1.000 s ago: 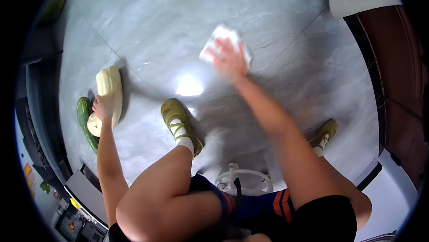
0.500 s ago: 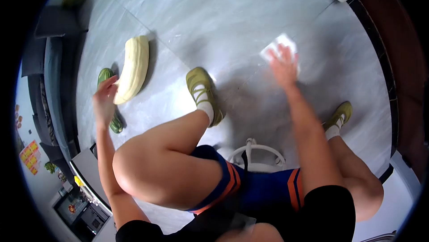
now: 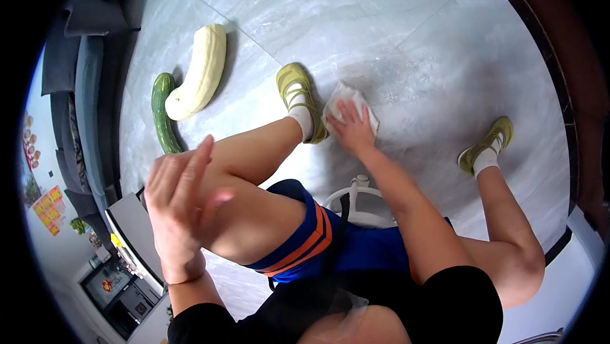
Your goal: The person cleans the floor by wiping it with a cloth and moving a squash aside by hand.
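My right hand (image 3: 353,129) holds a white cloth (image 3: 343,93) flat against the grey tiled floor, its fingers spread over it, close beside my left shoe (image 3: 297,93). My left hand (image 3: 181,201) is raised above my left knee, fingers apart, with nothing in it. Beyond it on the floor lie a long green striped vegetable (image 3: 164,105), like a cucumber or zucchini, and a thick, curved, pale cream gourd-like thing (image 3: 202,74). The pale one's lower end reaches the green one; I cannot tell whether they touch. My left hand and knee hide the green one's lower end.
A white stool base (image 3: 359,191) stands between my legs, and my right shoe (image 3: 489,144) rests at the right. Dark sofa seating (image 3: 89,64) lines the left side. A black-edged dark brown surface (image 3: 572,58) borders the floor at the right.
My left hand has left the vegetables and come back over my knee. My right hand has slid the cloth left and nearer, towards my left shoe. The camera view has shifted slightly.
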A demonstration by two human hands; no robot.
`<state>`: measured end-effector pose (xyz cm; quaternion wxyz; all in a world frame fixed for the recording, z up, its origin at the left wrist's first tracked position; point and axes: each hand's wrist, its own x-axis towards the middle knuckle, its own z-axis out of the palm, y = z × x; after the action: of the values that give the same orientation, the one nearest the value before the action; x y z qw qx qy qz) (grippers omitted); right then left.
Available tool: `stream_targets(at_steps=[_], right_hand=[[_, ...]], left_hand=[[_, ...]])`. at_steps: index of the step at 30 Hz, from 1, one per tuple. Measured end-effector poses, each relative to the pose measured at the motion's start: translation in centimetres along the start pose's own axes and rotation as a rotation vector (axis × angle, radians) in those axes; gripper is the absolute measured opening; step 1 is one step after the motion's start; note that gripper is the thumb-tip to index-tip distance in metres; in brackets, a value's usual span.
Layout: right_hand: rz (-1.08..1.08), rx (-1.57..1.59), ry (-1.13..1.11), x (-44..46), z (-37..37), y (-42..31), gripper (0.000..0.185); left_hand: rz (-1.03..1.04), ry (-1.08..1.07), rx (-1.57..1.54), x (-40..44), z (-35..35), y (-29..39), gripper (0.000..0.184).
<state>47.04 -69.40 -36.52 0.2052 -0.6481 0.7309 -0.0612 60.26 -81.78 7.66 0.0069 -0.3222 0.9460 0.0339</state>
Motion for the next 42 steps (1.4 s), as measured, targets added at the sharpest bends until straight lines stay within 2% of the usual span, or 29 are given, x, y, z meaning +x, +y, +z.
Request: stream_targets(at_steps=[2, 6, 8, 10, 12, 14, 15, 18, 21, 22, 24, 25, 27, 29, 34, 37, 39, 41, 42], right_hand=[[-0.07, 0.023, -0.023, -0.8, 0.6, -0.6, 0.052], [-0.185, -0.115, 0.128, 0.6, 1.1, 4.6, 0.053], [0.073, -0.286, 0.14, 1.8, -1.8, 8.4, 0.057], [0.334, -0.299, 0.173, 2.8, -2.4, 14.2, 0.06], [0.538, -0.175, 0.126, 2.1, -5.1, 18.8, 0.06], [0.63, -0.092, 0.192, 0.5, -4.5, 21.4, 0.06], [0.677, -0.054, 0.22, -0.5, -4.3, 21.9, 0.06], [0.822, -0.118, 0.277, -1.7, -1.1, 19.3, 0.061], [0.747, -0.24, 0.216, -3.4, 0.7, 12.2, 0.063], [0.704, -0.759, 0.17, -3.8, 3.3, 10.0, 0.063], [0.544, -0.682, 0.103, -4.8, 3.8, 4.6, 0.064], [0.434, -0.096, 0.1, -5.5, 2.0, 1.4, 0.064], [0.341, -0.017, 0.045, -6.6, 2.5, -2.2, 0.061], [0.278, 0.036, 0.099, -7.5, 2.9, -2.9, 0.059], [0.115, 0.003, 0.129, -7.8, 2.4, -0.1, 0.06], [0.281, -0.079, 0.095, -6.4, 0.4, 3.0, 0.058], [0.509, -0.217, 0.129, -6.6, -0.7, 5.4, 0.059], [0.645, 0.025, 0.313, -6.8, 1.0, 9.6, 0.058], [0.696, 0.023, 0.328, -7.1, 0.8, 10.9, 0.057]], left_hand=[[0.123, -0.106, 0.074, 0.2, -0.3, 1.4, 0.065], [0.33, -0.241, 0.128, 0.9, -0.4, 3.9, 0.065], [0.356, -0.306, 0.11, 0.5, 0.1, 4.6, 0.066], [0.448, -0.366, 0.048, 0.7, 0.9, 5.1, 0.063], [0.495, -0.483, -0.041, 0.1, 2.0, 5.1, 0.062], [0.542, -0.594, -0.07, -1.1, 2.6, 5.1, 0.061], [0.581, -0.575, -0.059, -1.7, 3.1, 5.0, 0.06], [0.651, -0.573, -0.031, -2.6, 3.5, 5.1, 0.058], [0.672, -0.569, -0.064, -2.8, 3.2, 5.6, 0.057], [0.7, -0.567, -0.036, -3.0, 3.1, 5.7, 0.058], [0.755, -0.559, 0.026, -3.4, 3.3, 5.9, 0.06], [0.745, -0.549, -0.01, -3.5, 3.3, 6.0, 0.061], [0.719, -0.534, -0.081, -3.6, 3.3, 6.4, 0.063], [0.714, -0.506, -0.07, -3.7, 3.2, 6.6, 0.064], [0.703, -0.46, -0.072, -4.9, 4.0, 6.9, 0.064], [0.731, -0.464, -0.028, -5.7, 4.6, 7.1, 0.063], [0.733, -0.496, -0.04, -6.4, 4.7, 7.0, 0.062], [0.69, -0.553, -0.077, -7.4, 4.8, 7.1, 0.065], [0.737, -0.51, -0.066, -7.7, 4.9, 6.9, 0.058]])
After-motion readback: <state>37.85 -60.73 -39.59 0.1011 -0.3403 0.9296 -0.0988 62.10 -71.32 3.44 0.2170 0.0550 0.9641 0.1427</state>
